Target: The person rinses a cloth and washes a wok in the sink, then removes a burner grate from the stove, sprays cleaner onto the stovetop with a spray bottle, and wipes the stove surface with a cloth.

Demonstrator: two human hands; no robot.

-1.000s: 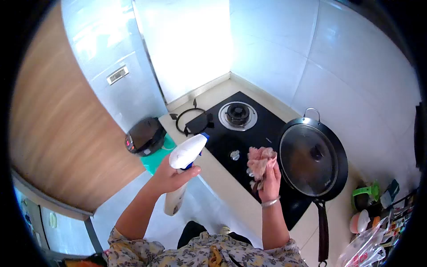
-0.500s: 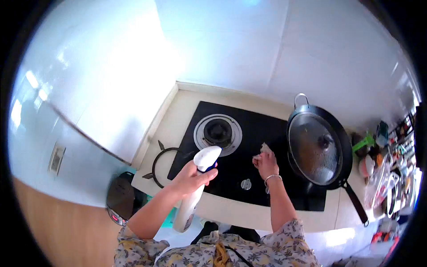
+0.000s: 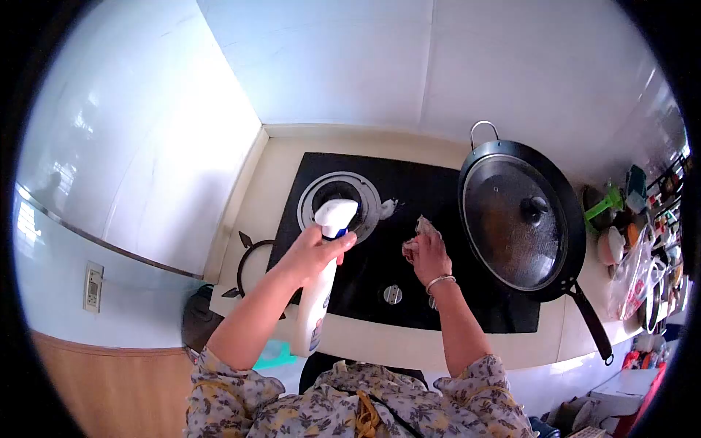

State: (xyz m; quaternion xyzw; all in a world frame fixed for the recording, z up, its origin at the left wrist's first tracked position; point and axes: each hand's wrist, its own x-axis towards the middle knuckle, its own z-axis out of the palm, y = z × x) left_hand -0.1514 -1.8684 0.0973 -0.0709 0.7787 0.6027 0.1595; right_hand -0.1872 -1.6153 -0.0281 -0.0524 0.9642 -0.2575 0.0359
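My left hand (image 3: 315, 255) grips a white spray bottle (image 3: 314, 306) by its neck, with the nozzle over the left burner (image 3: 340, 206). A patch of white foam (image 3: 388, 209) lies on the black cooktop (image 3: 365, 281) just right of that burner. Crumpled in my right hand (image 3: 429, 259) is a pinkish cloth (image 3: 423, 232), low over the middle of the cooktop above a control knob (image 3: 393, 294). To the right sits a large black pan (image 3: 573, 219) under a glass lid (image 3: 504, 233).
A loose black burner ring (image 3: 242, 269) lies on the counter (image 3: 281, 146) at the left. The pan's handle (image 3: 593, 328) points toward the front right. Beyond are a green-handled item (image 3: 606, 203) and a plastic bag (image 3: 629, 281). A dark appliance (image 3: 197, 317) stands at the lower left.
The view has turned toward the cooktop. The spray bottle has moved over the left burner, and white foam now shows beside it. The cloth has come down low over the cooktop.
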